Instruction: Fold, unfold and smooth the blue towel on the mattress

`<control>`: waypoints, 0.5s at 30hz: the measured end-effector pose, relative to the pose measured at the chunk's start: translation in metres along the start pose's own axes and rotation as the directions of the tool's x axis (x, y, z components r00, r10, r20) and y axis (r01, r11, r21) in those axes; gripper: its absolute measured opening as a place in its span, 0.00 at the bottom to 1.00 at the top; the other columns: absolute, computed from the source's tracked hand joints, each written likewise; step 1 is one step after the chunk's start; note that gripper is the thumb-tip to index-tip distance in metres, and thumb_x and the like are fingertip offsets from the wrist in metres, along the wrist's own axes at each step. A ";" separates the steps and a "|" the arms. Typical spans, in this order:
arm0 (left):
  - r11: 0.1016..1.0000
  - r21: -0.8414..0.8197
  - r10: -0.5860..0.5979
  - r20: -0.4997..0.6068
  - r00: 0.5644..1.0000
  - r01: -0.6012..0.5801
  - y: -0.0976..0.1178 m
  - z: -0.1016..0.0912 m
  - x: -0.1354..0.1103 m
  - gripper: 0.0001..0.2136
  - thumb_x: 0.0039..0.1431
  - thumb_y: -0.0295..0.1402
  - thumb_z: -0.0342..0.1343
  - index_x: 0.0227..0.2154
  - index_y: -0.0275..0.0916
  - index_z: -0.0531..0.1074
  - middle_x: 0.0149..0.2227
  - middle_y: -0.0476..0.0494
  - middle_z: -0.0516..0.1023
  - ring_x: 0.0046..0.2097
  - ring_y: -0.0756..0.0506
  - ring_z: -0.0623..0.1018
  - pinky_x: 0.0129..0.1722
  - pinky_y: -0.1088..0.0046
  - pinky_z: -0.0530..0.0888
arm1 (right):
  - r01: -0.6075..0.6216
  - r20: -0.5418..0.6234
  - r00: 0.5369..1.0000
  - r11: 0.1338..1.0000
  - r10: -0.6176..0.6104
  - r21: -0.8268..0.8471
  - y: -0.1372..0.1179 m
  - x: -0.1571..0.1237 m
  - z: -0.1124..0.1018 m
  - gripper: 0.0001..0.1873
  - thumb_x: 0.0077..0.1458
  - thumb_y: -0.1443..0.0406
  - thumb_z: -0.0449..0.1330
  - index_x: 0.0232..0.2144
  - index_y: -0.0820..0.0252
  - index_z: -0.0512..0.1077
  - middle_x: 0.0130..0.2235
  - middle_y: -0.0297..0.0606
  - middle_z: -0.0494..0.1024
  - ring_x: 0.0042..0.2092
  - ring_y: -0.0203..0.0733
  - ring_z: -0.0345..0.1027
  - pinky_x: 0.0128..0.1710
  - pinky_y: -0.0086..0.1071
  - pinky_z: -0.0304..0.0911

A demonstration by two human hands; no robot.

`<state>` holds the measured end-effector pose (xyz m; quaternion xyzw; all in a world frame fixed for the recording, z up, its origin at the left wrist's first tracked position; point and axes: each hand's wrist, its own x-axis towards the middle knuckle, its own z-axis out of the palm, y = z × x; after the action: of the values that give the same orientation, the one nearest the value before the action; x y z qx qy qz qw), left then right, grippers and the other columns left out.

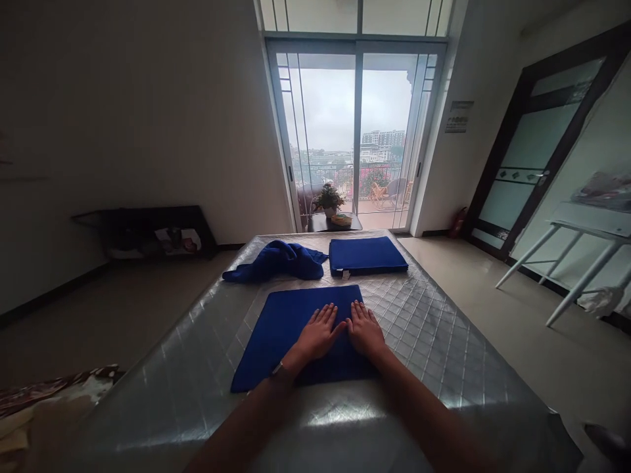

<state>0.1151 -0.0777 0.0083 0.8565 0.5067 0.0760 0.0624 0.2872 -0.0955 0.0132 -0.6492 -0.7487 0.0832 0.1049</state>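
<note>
A blue towel (276,328) lies spread flat on a plastic-wrapped mattress (434,328) in front of me. My left hand (318,332) and my right hand (365,328) both rest flat on its right half, fingers stretched out, thumbs almost touching. Neither hand holds anything. Beyond them sits a neatly folded blue towel (367,255). To its left lies a crumpled blue towel (279,261).
Past the mattress, a small dark table (320,225) with a potted plant (329,198) stands before glass balcony doors (357,131). A low dark shelf (148,230) lines the left wall. A white-legged table (582,243) stands at right. A patterned cloth (44,394) lies at lower left.
</note>
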 end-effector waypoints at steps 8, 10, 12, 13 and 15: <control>0.941 0.130 -0.312 -0.026 0.950 0.313 -0.109 -0.012 -0.063 0.39 0.70 0.56 0.29 0.71 0.30 0.49 0.73 0.31 0.48 0.73 0.36 0.50 0.70 0.51 0.50 | -0.028 0.047 0.999 1.000 0.028 0.008 -0.003 -0.001 -0.007 0.35 0.69 0.58 0.37 0.71 0.73 0.47 0.74 0.46 0.44 0.74 0.45 0.34 0.71 0.41 0.32; 0.936 0.171 -0.301 -0.062 0.952 0.307 -0.123 -0.008 -0.072 0.39 0.69 0.57 0.30 0.71 0.30 0.50 0.73 0.30 0.49 0.73 0.35 0.50 0.70 0.52 0.51 | -0.026 0.088 0.996 1.000 0.027 -0.009 -0.004 0.002 -0.011 0.35 0.69 0.58 0.38 0.71 0.73 0.47 0.74 0.47 0.44 0.74 0.46 0.35 0.71 0.43 0.33; 0.937 0.191 -0.281 -0.085 0.956 0.293 -0.128 -0.004 -0.075 0.40 0.68 0.58 0.30 0.71 0.30 0.51 0.73 0.29 0.50 0.73 0.35 0.50 0.70 0.53 0.51 | -0.020 0.118 0.993 0.999 0.023 -0.027 -0.005 0.008 -0.017 0.35 0.69 0.58 0.39 0.71 0.73 0.49 0.73 0.49 0.45 0.74 0.47 0.36 0.71 0.45 0.33; 0.937 0.192 -0.277 -0.094 0.956 0.291 -0.128 -0.002 -0.076 0.41 0.68 0.59 0.30 0.70 0.30 0.52 0.72 0.29 0.50 0.73 0.35 0.51 0.70 0.53 0.51 | -0.017 0.120 0.992 0.999 0.021 -0.032 -0.006 0.014 -0.020 0.35 0.68 0.58 0.39 0.71 0.72 0.49 0.73 0.49 0.46 0.74 0.47 0.37 0.71 0.45 0.33; 0.938 0.183 -0.276 -0.113 0.954 0.293 -0.126 0.001 -0.075 0.41 0.68 0.59 0.30 0.70 0.30 0.53 0.72 0.29 0.51 0.73 0.34 0.52 0.70 0.51 0.53 | -0.014 0.102 0.995 0.999 0.017 -0.032 -0.009 0.029 -0.026 0.34 0.69 0.59 0.39 0.71 0.72 0.50 0.73 0.49 0.47 0.74 0.47 0.37 0.71 0.44 0.33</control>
<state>-0.0288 -0.0831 -0.0205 0.7719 0.6326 0.0521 -0.0347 0.2818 -0.0684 0.0424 -0.6516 -0.7492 0.1052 0.0556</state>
